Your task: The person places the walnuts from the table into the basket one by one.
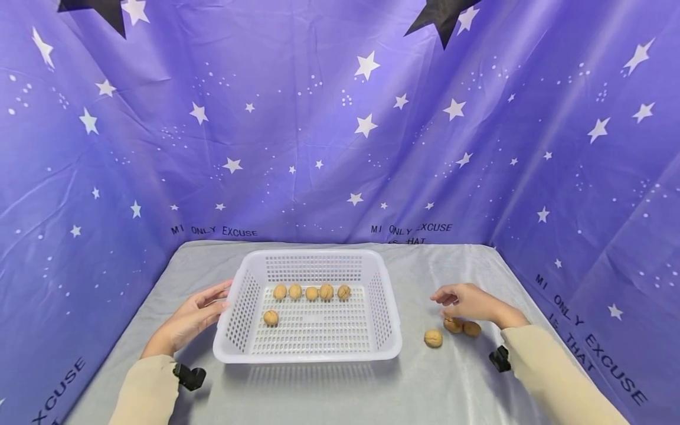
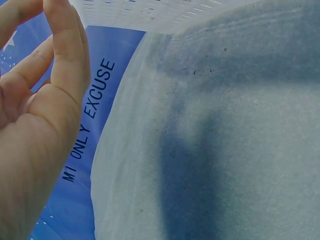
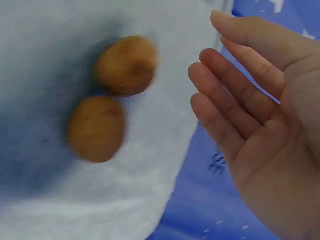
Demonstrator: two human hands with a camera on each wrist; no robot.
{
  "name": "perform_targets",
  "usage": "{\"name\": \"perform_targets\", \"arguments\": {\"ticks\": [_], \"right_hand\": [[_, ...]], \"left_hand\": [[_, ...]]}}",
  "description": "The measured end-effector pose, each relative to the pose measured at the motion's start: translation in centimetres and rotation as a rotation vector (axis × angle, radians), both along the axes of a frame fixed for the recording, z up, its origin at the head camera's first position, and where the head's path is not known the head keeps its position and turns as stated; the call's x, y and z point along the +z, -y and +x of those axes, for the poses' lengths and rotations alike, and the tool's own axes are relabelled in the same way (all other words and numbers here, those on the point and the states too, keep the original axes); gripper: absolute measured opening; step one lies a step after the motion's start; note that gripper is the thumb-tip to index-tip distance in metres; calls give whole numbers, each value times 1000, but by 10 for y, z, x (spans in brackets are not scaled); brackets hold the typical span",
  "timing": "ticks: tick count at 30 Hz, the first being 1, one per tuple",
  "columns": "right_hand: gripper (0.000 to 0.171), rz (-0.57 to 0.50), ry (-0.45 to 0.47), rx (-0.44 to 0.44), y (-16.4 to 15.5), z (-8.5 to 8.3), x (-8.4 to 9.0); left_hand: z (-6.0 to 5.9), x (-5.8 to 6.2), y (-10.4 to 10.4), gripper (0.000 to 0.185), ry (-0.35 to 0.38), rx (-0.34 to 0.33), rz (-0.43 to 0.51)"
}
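A white perforated basket [image 1: 385, 307] stands mid-table on grey cloth and holds several walnuts [image 1: 311, 292], most in a row along its far side. Three more walnuts lie on the cloth to its right: one alone [image 1: 432, 338] and a pair [image 1: 461, 326]. My right hand [image 1: 446, 300] hovers just over the pair with relaxed fingers and holds nothing. The right wrist view shows the pair of walnuts [image 3: 112, 97] beside my open right hand [image 3: 210, 75]. My left hand [image 1: 220, 298] is open at the basket's left rim; whether it touches the rim is unclear. The left wrist view shows my left hand's straight fingers [image 2: 65, 50] below the basket [image 2: 150, 12].
The grey cloth-covered table [image 1: 319, 389] is walled on three sides by a purple star-printed backdrop [image 1: 340, 147]. Its edges run close by both forearms. Bare cloth lies in front of the basket and behind the loose walnuts.
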State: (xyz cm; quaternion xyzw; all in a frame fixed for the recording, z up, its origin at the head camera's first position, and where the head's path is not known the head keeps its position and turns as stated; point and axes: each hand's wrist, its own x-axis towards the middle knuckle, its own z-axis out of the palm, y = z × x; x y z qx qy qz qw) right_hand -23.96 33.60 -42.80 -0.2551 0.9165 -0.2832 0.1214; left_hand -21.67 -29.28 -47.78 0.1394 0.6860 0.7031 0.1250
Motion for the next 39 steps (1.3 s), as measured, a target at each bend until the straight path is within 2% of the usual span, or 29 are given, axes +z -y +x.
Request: {"name": "perform_targets", "arguments": {"ticks": [9,14,20,28,39], "right_hand": [[33,5,71,-18,-26,9,-30],[36,6,65,-1,-32,9,-34],[35,-1,74,-20,-29,8,-30],[38,16,7,-20,-15,2,-10],[39,20,-145,18,21,-15,47]], "left_hand": [[0,2,-2,61,5,1,-2],[-1,3,-4,61,5,-1,-3],[-2,3,-3,61,4,-1,-2],[-3,0,-2,61,2,-4,6],[-1,-2,0,61,7,0,7]]}}
